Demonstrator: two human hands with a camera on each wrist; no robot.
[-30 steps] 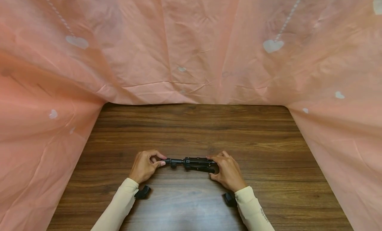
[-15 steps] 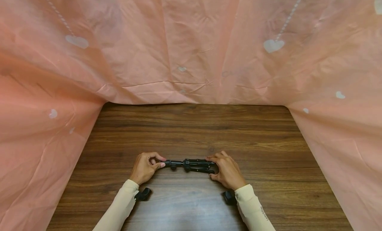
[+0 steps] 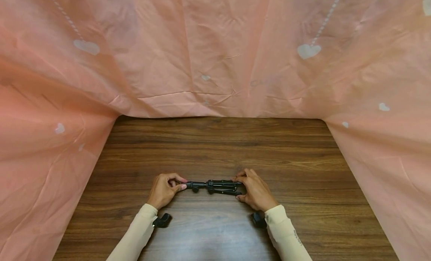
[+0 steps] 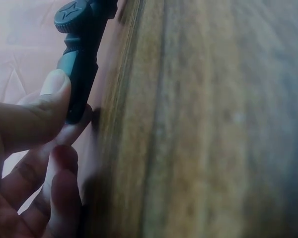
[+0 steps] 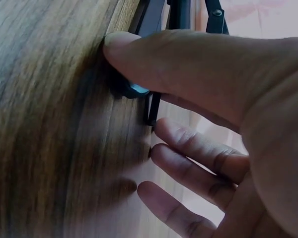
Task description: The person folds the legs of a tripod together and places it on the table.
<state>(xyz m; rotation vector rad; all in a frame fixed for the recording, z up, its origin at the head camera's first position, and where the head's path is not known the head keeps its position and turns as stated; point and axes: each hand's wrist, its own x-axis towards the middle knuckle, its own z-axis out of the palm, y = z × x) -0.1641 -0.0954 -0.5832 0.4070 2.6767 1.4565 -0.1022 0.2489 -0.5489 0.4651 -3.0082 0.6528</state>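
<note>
A small black tripod [image 3: 212,184] lies sideways on the wooden table, its legs pointing right and slightly spread. My left hand [image 3: 163,190] pinches the end of its centre column between thumb and forefinger. In the left wrist view a ridged round knob [image 4: 72,16] juts from the tripod beyond the thumb. At the other end my right hand [image 3: 256,189] holds the leg tips, thumb on the near leg and fingers at the far side. The right wrist view shows the thumb over a leg's rounded foot [image 5: 131,90], with the other fingers loosely spread beside the table surface.
The brown wood-grain table [image 3: 215,148] spreads around the hands. Pink cloth [image 3: 215,58] with pale hearts hangs along its back and both sides. Black wrist cameras [image 3: 163,220] sit on the inner side of both cream sleeves [image 3: 134,231].
The tripod has shifted very slightly toward the person, and the left hand with it. Both hands keep their hold on its two ends.
</note>
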